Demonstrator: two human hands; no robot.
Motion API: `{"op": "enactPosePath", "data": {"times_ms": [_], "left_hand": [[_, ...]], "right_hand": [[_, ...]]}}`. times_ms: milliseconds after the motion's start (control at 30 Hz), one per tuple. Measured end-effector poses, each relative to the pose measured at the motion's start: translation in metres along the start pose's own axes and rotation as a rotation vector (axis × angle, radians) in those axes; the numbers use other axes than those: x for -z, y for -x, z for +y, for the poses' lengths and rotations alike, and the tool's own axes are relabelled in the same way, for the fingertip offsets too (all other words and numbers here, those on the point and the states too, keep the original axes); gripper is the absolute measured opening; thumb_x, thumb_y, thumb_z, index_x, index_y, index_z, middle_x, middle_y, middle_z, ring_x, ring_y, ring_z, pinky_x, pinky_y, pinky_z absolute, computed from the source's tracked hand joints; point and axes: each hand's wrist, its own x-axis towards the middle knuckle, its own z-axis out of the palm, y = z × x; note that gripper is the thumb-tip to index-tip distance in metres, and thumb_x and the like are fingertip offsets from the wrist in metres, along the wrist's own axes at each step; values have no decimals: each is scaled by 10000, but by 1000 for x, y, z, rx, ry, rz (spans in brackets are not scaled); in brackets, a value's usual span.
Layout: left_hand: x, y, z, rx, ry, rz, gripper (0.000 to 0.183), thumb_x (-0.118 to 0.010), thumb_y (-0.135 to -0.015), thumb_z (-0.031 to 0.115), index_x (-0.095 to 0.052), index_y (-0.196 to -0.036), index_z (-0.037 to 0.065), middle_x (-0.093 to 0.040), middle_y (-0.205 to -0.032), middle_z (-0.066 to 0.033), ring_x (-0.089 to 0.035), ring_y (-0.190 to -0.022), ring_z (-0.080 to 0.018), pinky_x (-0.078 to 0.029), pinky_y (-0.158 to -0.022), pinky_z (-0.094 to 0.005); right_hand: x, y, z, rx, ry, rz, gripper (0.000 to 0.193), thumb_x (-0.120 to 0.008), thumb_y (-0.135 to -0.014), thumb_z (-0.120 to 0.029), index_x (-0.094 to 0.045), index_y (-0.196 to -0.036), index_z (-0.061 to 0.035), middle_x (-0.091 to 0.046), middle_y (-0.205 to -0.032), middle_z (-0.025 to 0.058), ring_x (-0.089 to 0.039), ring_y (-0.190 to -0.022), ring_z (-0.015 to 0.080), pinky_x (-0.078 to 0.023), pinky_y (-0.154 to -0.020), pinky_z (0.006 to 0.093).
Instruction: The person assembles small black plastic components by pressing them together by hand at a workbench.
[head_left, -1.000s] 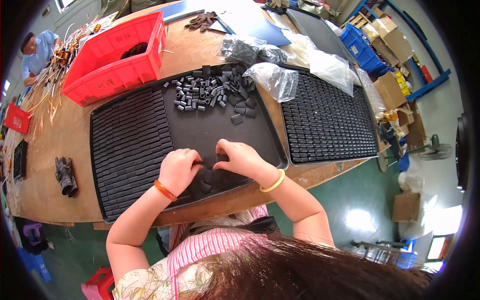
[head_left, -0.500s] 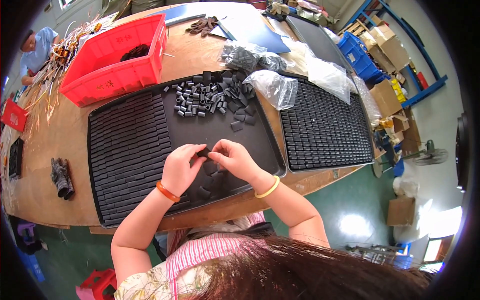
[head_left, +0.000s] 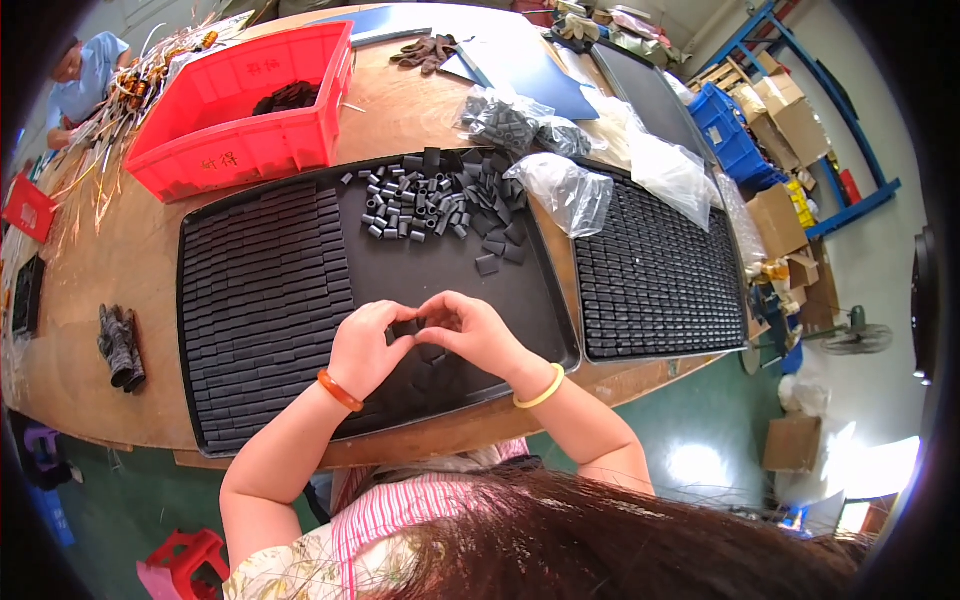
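My left hand [head_left: 368, 348] and my right hand [head_left: 474, 332] meet over the near part of a black tray [head_left: 400, 270], thumbs and forefingers pinched together. Between their fingertips is a small black piece [head_left: 407, 326], mostly covered by the fingers. Under my right hand lie a few loose flat black pieces [head_left: 432, 375]. Neat rows of black pieces [head_left: 262, 300] fill the tray's left side. Toward its far edge sit a heap of short black tubes [head_left: 405, 205] and, to their right, loose flat black squares [head_left: 490, 190].
A second tray [head_left: 655, 270] of black rows stands right, with clear plastic bags [head_left: 565, 190] over its far end. A red crate [head_left: 235, 150] stands far left, near a co-worker [head_left: 88, 80] and wires. Dark gloves [head_left: 122, 348] lie left. A fan [head_left: 855, 330] stands right.
My fingertips stay together, but my right fingers are more arched and the small black piece is less visible. The whole view has shifted slightly.
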Motion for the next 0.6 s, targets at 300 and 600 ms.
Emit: {"op": "enactPosePath", "data": {"times_ms": [300, 600], "left_hand": [[4, -3, 3, 117, 185, -116, 129, -676, -889, 61, -706, -1006, 17, -711, -870, -119, -686, -714, -201, -542, -681, -294], [7, -1, 14, -4, 19, 48, 311, -634, -895, 82, -645, -1205, 61, -613, -943, -120, -658, -796, -284, -537, -707, -360]], "right_hand": [[5, 0, 1, -46, 166, 19, 147, -710, -895, -101, -662, -972, 15, -684, -844, 43, -611, -733, 97, -514, -684, 268], [6, 4, 3, -199, -255, 152, 120, -684, -935, -128, -611, -971, -40, -617, -860, -17, -555, -736, 52, -476, -670, 222]]}}
